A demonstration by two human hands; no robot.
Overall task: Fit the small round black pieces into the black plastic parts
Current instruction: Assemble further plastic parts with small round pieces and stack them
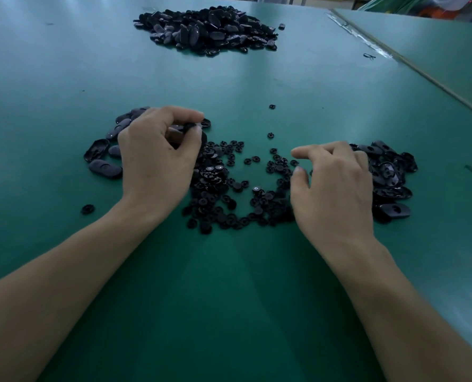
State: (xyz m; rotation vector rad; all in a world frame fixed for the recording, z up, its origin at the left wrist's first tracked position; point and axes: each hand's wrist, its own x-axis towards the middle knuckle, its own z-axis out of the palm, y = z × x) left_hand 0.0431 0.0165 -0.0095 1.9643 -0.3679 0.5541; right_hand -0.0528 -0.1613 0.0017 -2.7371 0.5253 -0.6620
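Note:
Several small round black pieces [229, 188] lie scattered on the green table [229, 285] between my hands. My left hand [157, 153] curls its fingers and thumb round a black plastic part [190, 128] above the left group of oval black parts [105, 168]. My right hand [336, 186] hovers over the right edge of the round pieces, forefinger and thumb apart, nothing visible between them. More oval black parts [392, 183] lie in a heap just right of that hand, partly hidden by it.
A large pile of black plastic parts [210, 30] sits at the far middle of the table. A few stray round pieces [270, 135] lie beyond the scatter, one [87, 209] near my left wrist. A seam [411, 64] to a second table runs along the right.

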